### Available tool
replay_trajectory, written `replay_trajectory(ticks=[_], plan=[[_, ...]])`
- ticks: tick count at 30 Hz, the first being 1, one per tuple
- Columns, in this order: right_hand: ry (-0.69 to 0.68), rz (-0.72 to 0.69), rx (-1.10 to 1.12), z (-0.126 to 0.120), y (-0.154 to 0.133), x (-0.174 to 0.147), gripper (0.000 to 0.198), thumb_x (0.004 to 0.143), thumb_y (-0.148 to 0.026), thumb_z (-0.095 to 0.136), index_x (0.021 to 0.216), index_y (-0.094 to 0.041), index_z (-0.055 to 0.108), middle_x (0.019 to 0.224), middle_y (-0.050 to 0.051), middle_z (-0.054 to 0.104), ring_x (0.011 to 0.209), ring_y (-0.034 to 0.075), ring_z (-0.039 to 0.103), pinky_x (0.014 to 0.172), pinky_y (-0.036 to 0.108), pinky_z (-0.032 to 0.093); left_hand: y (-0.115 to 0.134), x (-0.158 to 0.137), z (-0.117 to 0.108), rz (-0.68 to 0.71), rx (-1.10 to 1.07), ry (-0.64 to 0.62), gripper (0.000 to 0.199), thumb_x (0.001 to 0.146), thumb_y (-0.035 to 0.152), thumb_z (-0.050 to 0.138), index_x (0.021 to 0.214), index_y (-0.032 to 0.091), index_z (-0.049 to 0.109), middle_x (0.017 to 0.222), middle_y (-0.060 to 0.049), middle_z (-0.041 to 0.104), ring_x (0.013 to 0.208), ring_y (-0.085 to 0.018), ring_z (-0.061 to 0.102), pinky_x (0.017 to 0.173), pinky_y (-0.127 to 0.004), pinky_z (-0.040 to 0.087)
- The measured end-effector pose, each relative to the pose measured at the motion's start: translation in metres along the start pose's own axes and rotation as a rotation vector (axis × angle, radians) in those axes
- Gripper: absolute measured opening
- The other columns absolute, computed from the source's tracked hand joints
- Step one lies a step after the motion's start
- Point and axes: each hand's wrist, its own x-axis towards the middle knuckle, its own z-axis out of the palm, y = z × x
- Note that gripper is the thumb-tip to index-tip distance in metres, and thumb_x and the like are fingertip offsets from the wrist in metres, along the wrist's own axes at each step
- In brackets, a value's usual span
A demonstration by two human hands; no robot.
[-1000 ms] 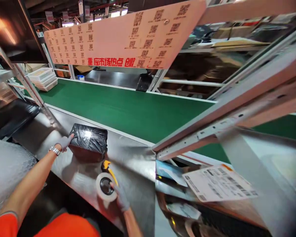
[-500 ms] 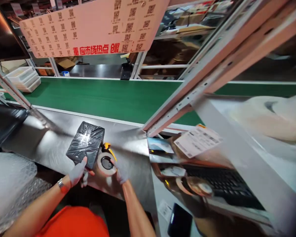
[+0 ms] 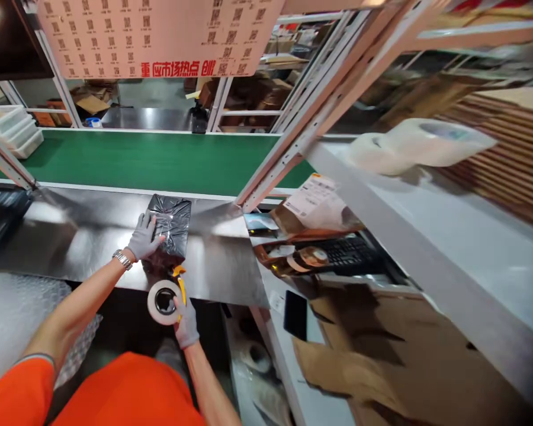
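Note:
A parcel wrapped in black plastic [image 3: 173,228] lies on the steel worktop [image 3: 93,231], just in front of the green conveyor belt [image 3: 160,160]. My left hand [image 3: 144,236], in a grey glove, rests flat on the parcel's left side, fingers spread. My right hand [image 3: 185,322], also gloved, grips a yellow tape dispenser with a white tape roll [image 3: 163,302] at the worktop's near edge, just below the parcel.
Bubble wrap [image 3: 13,313] lies at the left. To the right are a keyboard [image 3: 350,251], tape rolls [image 3: 308,259], a printed label sheet [image 3: 313,195], a black phone [image 3: 295,313] and flattened cardboard [image 3: 359,355]. A slanted metal frame post [image 3: 293,136] rises beside the parcel. White bins [image 3: 13,127] stand far left.
My left hand moved from the parcel's near corner onto its left side and pressed it flat. My right hand drew the tape dispenser back toward me, off the parcel. The view swung right.

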Motion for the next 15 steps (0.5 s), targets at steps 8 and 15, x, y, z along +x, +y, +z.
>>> replay_trajectory(ticks=[8,15], plan=[[0.03,0.0,0.203,-0.002,-0.065,0.024,0.059,0.061,-0.051,0.097,0.108,-0.017,0.085,0.114,0.013,0.089,0.118,0.037,0.081,0.11,0.049,0.066,0.044,-0.036,0.05,0.076,0.124,-0.133,0.103,0.099,0.061,0.064,0.176,-0.003,0.039,0.192,-0.033,0.012,0.179,-0.056,-0.009,0.141,-0.076,0.002],[0.107,-0.141,-0.016,0.012,0.015,-0.037,0.059,0.072,-0.055,0.091,0.121,-0.023,0.084,0.119,0.006,0.087,0.117,0.031,0.078,0.113,0.044,0.062,0.067,-0.041,0.054,0.034,0.242,-0.149,0.096,0.102,0.046,0.063,0.178,-0.005,0.036,0.191,-0.036,0.015,0.176,-0.062,0.006,0.139,-0.079,0.006]])
